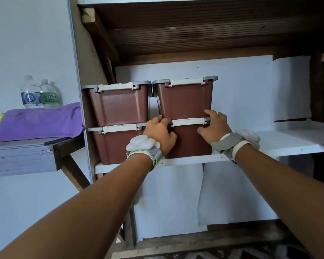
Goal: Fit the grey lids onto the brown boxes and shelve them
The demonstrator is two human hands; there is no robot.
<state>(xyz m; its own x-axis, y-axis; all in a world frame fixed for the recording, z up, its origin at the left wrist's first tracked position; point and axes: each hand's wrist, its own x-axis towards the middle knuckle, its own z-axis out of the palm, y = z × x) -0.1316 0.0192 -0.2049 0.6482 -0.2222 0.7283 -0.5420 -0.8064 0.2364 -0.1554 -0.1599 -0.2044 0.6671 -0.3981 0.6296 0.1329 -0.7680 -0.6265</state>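
Shelf (269,144): white board under a dark slatted underside, running off past my right hand (214,127).
Left hand (160,133): fingers curled round the upper left corner of the low right box (189,141), thumb lying on its front; I read that as a firm hold.
Right hand: fingers hooked over the same box's upper right corner, thumb pressed on the front just below the white latch (188,121).
Low right box: between my hands, standing on the shelf.
Top right box (185,101): directly above my hands, stacked on the held one.
Left stack (120,124): just beyond my left hand, two more brown boxes one on the other; I cannot tell whether the lower one touches the held box.
Lids (210,78): grey, in place on all four.
Wristbands (144,146): grey straps with white pods, one on each wrist.
Bottles (38,93): two, well out to the left of my left hand, standing behind a purple cloth (39,124) on a grey table (21,159).
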